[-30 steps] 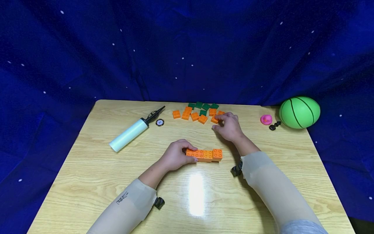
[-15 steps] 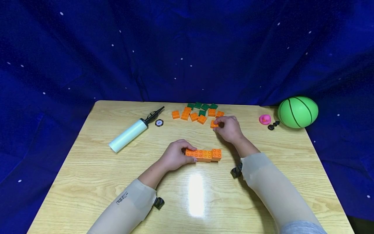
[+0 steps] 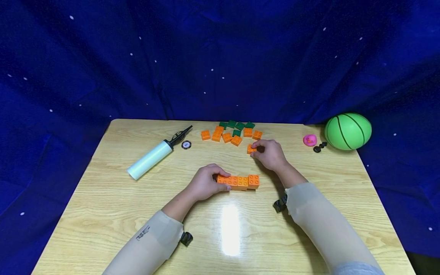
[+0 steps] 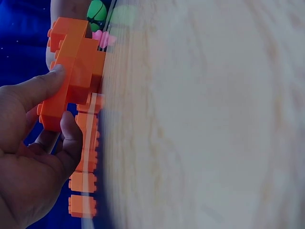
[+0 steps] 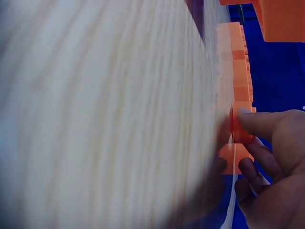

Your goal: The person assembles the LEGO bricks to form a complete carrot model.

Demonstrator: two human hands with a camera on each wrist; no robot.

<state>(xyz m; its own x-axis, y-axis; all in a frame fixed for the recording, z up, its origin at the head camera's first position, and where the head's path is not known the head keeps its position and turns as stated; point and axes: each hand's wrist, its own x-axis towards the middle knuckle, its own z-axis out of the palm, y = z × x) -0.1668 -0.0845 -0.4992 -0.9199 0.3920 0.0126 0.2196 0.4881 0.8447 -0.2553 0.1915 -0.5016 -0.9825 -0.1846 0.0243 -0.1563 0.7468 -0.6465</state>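
My left hand (image 3: 206, 183) grips the left end of a row of joined orange toy bricks (image 3: 242, 181) between thumb and fingers. In the left wrist view this brick row (image 4: 78, 59) shows a stepped underside and is held tilted. Farther back, my right hand (image 3: 271, 156) pinches a small square orange brick (image 3: 251, 149) at the near side of the loose bricks. The right wrist view shows the thumb against the face of that brick (image 5: 242, 124), low by the wooden tabletop; its far side is hidden.
Loose orange bricks (image 3: 218, 133) and several green bricks (image 3: 240, 125) lie at the table's back edge. To the left are a hand pump (image 3: 150, 159) and a round chip (image 3: 186, 144). At the right sit a pink rubber duck (image 3: 310, 140), a small black object (image 3: 317, 149) and a green ball (image 3: 348, 131).
My right hand has closed on the small orange brick and drawn it nearer, away from the loose bricks. The left hand and its brick row have hardly moved.
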